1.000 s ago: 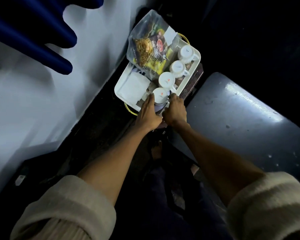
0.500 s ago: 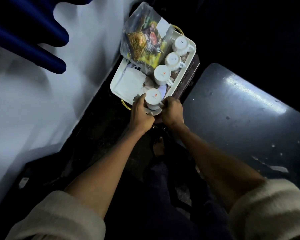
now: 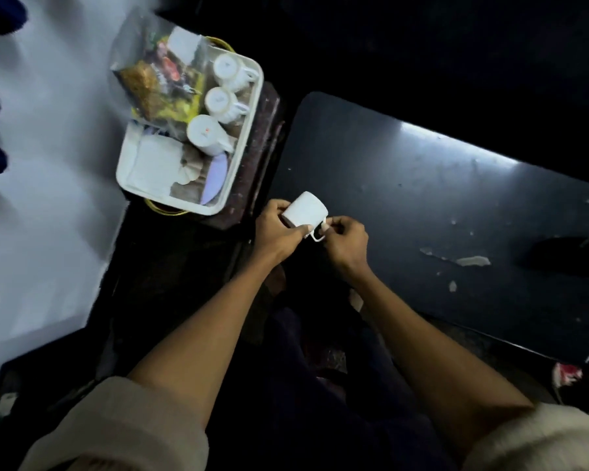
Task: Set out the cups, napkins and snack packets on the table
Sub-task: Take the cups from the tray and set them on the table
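Note:
Both my hands hold one white cup point(image 3: 306, 209) tilted on its side over the near left corner of the dark table point(image 3: 439, 198). My left hand point(image 3: 276, 229) grips the cup's body near the rim. My right hand point(image 3: 344, 244) pinches its handle. A white tray point(image 3: 244, 144) to the left holds three more white cups point(image 3: 204, 132), a clear bag of snack packets point(image 3: 157, 86) and a stack of white napkins point(image 3: 155, 164).
The tray rests on a dark low stand point(image 3: 262, 137) beside the table. A white wall point(image 3: 48, 164) runs along the left. A dark object point(image 3: 568, 256) lies at the table's right end. The tabletop has chipped paint patches point(image 3: 470, 260).
Both hands lifted the nearest cup out of the tray and carried it right, over the table's corner, tipping it on its side. The view shifted right.

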